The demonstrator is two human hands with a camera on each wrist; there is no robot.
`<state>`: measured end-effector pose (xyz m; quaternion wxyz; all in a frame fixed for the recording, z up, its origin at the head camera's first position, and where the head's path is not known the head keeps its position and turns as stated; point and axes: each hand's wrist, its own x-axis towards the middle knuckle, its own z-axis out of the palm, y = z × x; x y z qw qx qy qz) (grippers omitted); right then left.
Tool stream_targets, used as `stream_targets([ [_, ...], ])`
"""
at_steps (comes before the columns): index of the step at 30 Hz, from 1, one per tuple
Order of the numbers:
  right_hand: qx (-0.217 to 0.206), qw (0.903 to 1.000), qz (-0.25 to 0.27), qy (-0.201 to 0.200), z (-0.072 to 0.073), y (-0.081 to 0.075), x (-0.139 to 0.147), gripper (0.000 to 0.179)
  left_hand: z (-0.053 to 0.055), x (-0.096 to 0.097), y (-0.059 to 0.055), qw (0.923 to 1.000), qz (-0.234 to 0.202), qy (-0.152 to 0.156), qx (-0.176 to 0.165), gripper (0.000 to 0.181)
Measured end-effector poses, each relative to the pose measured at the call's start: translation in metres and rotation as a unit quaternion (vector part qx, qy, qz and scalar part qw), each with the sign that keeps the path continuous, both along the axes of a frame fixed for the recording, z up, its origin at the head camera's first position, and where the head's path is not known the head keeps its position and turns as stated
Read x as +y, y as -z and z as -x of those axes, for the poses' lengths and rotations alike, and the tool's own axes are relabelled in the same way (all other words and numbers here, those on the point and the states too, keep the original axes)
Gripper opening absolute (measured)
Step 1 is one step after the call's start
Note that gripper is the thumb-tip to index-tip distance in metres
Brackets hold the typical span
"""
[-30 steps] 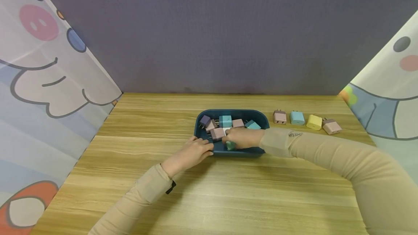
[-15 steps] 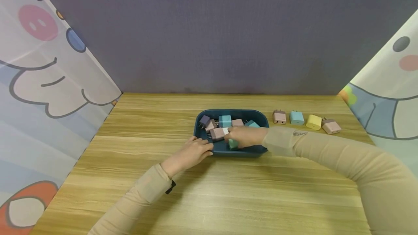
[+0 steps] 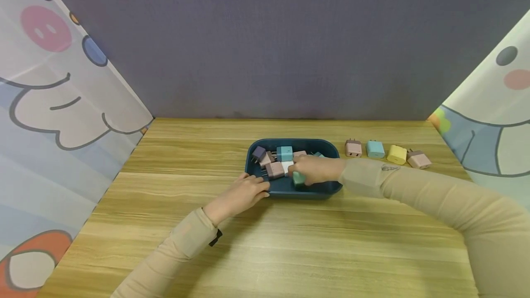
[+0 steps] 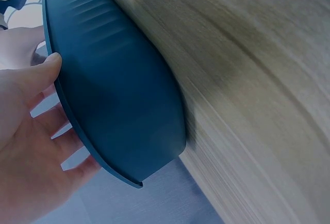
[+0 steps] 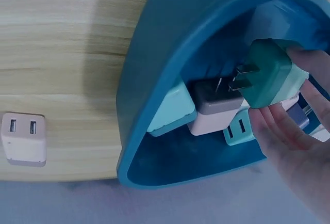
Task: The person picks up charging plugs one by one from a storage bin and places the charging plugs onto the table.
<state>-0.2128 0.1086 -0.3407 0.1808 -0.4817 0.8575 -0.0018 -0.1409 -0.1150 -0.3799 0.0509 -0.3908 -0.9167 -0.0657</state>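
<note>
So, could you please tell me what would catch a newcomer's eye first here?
Probably the dark blue bin of plug adapters on the table, where the right hand holds a green adapter and the left hand grips the near-left rim. Next, to the bin's right, a pink adapter, a light blue adapter, a yellow adapter and a second pink adapter form a loose row.

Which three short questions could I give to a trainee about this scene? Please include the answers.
1. Which hand holds the green charger?
2. True or false: the left hand holds the blue tray by its edge.
3. How many chargers lie on the table, outside the tray?

Key: 1. The right hand. 2. True. 3. Four.
</note>
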Motion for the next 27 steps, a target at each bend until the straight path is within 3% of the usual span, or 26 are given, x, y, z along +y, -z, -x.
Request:
stream_targets([
  [7, -0.020, 0.9993, 0.023, 0.024, 0.001, -0.006, 0.006, 0.036, 0.000, 0.000, -0.001, 1.0000, -0.003, 0.003, 0.002, 0.009],
  [27, -0.018, 0.9974, 0.041, 0.056, 0.003, -0.024, 0.022, 0.038, 0.000, 0.000, -0.001, 1.0000, -0.004, 0.006, 0.002, 0.009],
])
